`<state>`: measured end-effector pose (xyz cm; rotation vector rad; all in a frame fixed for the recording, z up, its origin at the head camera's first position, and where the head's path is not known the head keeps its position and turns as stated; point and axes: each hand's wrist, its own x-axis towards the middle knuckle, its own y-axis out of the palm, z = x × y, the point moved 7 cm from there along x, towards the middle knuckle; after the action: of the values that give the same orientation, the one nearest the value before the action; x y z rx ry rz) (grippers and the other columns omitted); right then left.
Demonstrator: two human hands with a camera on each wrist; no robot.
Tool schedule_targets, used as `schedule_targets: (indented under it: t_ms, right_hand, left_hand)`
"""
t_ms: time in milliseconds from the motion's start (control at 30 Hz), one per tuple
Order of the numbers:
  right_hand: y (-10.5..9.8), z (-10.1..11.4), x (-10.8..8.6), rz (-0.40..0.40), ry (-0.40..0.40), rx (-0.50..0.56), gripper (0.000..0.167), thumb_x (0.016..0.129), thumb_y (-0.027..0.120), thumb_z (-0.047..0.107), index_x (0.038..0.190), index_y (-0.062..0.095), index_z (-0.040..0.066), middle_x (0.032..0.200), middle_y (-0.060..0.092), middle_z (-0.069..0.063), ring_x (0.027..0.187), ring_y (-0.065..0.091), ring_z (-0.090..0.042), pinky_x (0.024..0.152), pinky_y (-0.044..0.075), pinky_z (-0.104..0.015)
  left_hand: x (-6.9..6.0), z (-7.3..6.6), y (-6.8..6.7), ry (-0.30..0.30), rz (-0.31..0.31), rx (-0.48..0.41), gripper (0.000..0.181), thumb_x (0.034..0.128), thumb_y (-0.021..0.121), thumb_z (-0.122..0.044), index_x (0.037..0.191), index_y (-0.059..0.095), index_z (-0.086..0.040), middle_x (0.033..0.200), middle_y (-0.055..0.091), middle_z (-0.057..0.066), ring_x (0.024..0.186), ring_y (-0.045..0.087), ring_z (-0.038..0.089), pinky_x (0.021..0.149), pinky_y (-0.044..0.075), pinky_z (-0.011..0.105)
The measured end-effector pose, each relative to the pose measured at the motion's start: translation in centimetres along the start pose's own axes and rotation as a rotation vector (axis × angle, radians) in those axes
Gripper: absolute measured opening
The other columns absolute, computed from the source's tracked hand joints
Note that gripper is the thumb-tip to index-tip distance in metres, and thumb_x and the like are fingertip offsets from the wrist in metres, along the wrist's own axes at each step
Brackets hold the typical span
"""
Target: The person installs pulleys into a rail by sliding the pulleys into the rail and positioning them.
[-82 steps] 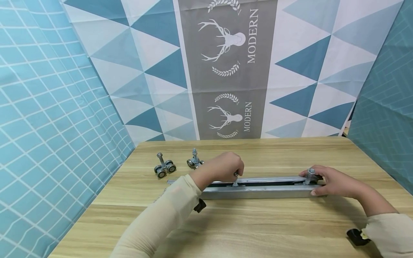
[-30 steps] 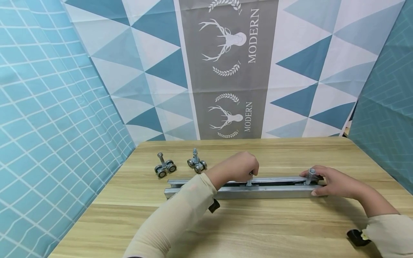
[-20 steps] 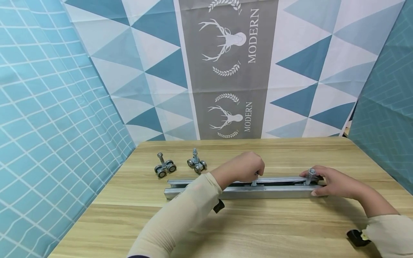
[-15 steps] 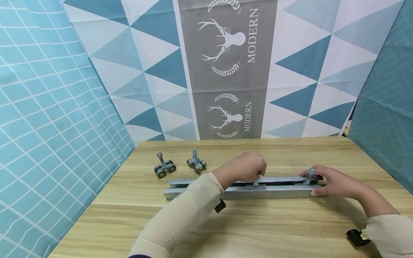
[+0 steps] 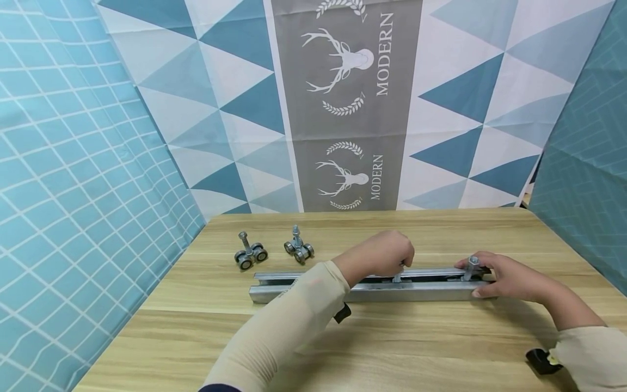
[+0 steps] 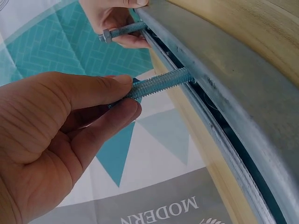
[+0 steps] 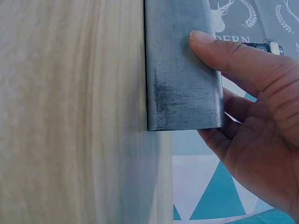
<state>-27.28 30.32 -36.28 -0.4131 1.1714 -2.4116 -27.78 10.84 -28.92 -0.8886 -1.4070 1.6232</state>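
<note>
Metal rail (image 5: 416,294) in dull silver-grey lies lengthwise on the tabletop (image 5: 186,337), roughly parallel to its far edge and well apart from its left and right edges. It is a straight channel with smooth, flat walls and a long dark slot along the top between two lips; the right wrist view shows scuffs and a dark smudge on the wall near its right end.

Two bolts stand up out of the slot. The threaded bolt (image 6: 161,84), coarse-ridged and bluish silver, is pinched by its upper end between the thumb and fingers of the left hand (image 5: 392,253), right of the rail's middle. The second bolt (image 5: 472,268), with a hex nut near its top, stands close to the rail's right end. What the bolts join to inside the channel is too dark to tell.

The right hand (image 5: 504,277) grips that right end, thumb on the near wall and fingers on the far side, just beside the second bolt.

Toward the tabletop's far left corner sit a roller trolley (image 5: 251,252), its bolt leaning, and, to its right, another trolley (image 5: 298,246) with its bolt nearly upright; both have small round wheels.

Beyond the far edge hangs a patterned cloth (image 5: 343,125) with deer heads.
</note>
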Motion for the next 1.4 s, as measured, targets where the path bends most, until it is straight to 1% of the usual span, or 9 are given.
schedule_targets:
  t_ms: [200,400,567,767,900,1133,1267,1333,1400]
  right_hand:
    - [0.0,0.0,0.0,-0.007,0.009,-0.013,0.06,0.078,0.081,0.026,0.129,0.058,0.005,0.119,0.056,-0.009,0.099,0.052,-0.004,0.076,0.047,-0.03]
    - [0.0,0.0,-0.1,-0.017,0.001,-0.01,0.06,0.078,0.081,0.026,0.129,0.058,0.004,0.119,0.056,-0.01,0.098,0.052,-0.002,0.075,0.047,-0.029]
    - [0.0,0.1,-0.1,-0.006,-0.015,-0.002,0.06,0.079,0.08,0.026,0.129,0.057,0.003,0.121,0.056,-0.013,0.1,0.051,0.0,0.076,0.047,-0.03]
    - [-0.1,0.1,-0.1,-0.023,0.007,-0.015,0.06,0.077,0.081,0.03,0.128,0.059,0.006,0.12,0.058,-0.01,0.1,0.052,-0.001,0.077,0.047,-0.029]
    - [-0.1,0.1,-0.1,-0.025,0.006,-0.013,0.06,0.077,0.081,0.03,0.128,0.06,0.006,0.12,0.058,-0.011,0.101,0.052,-0.001,0.077,0.048,-0.028]
    - [0.0,-0.1,0.0,-0.016,0.017,-0.012,0.06,0.077,0.081,0.029,0.128,0.06,0.006,0.121,0.057,-0.011,0.103,0.051,0.002,0.078,0.048,-0.029]
    - [0.0,-0.2,0.0,-0.009,0.021,-0.006,0.06,0.077,0.081,0.028,0.129,0.059,0.006,0.119,0.057,-0.01,0.102,0.051,0.001,0.077,0.048,-0.028]
    - [0.0,-0.2,0.0,-0.007,0.018,-0.001,0.06,0.077,0.081,0.028,0.129,0.059,0.006,0.119,0.056,-0.01,0.101,0.051,0.001,0.077,0.048,-0.028]
    - [0.1,-0.1,0.0,-0.004,0.009,0.005,0.06,0.078,0.08,0.028,0.129,0.059,0.005,0.12,0.056,-0.011,0.102,0.051,0.002,0.077,0.048,-0.028]
  left_hand:
    - [0.4,-0.1,0.1,-0.003,-0.001,0.0,0.041,0.0778,0.056,0.004,0.061,0.025,-0.016,0.062,0.015,-0.004,0.057,0.012,0.01,0.056,0.013,0.023]
    - [0.6,-0.4,0.0,0.003,-0.012,0.032,0.04,0.0764,0.058,0.003,0.06,0.027,-0.017,0.062,0.021,-0.005,0.059,0.016,0.01,0.057,0.014,0.023]
    - [0.6,-0.4,0.0,-0.009,0.005,0.029,0.04,0.0777,0.059,0.002,0.06,0.029,-0.017,0.062,0.022,-0.005,0.059,0.017,0.01,0.057,0.015,0.023]
    - [0.5,-0.3,0.1,-0.026,0.026,0.028,0.041,0.0799,0.059,0.002,0.059,0.03,-0.017,0.061,0.021,-0.005,0.058,0.016,0.01,0.057,0.016,0.023]
    - [0.3,-0.3,0.1,-0.016,0.022,0.035,0.04,0.0791,0.059,0.003,0.06,0.03,-0.017,0.061,0.021,-0.005,0.059,0.017,0.01,0.057,0.016,0.023]
    - [-0.3,-0.4,-0.3,0.022,-0.016,0.027,0.042,0.0764,0.059,0.005,0.062,0.026,-0.016,0.064,0.018,-0.004,0.06,0.015,0.011,0.059,0.014,0.023]
    - [-0.5,-0.4,-0.3,0.028,-0.02,0.006,0.028,0.0777,0.062,0.004,0.062,0.048,-0.015,0.065,0.037,-0.007,0.062,0.028,0.008,0.058,0.023,0.02]
    - [-0.6,-0.3,-0.3,0.018,-0.015,0.003,0.018,0.0795,0.064,0.001,0.071,0.065,-0.015,0.071,0.052,-0.009,0.065,0.039,0.006,0.061,0.033,0.016]
    - [-0.8,-0.3,-0.3,0.007,-0.008,0.004,0.017,0.0811,0.066,-0.001,0.085,0.074,-0.015,0.083,0.063,-0.01,0.073,0.05,0.003,0.068,0.041,0.015]
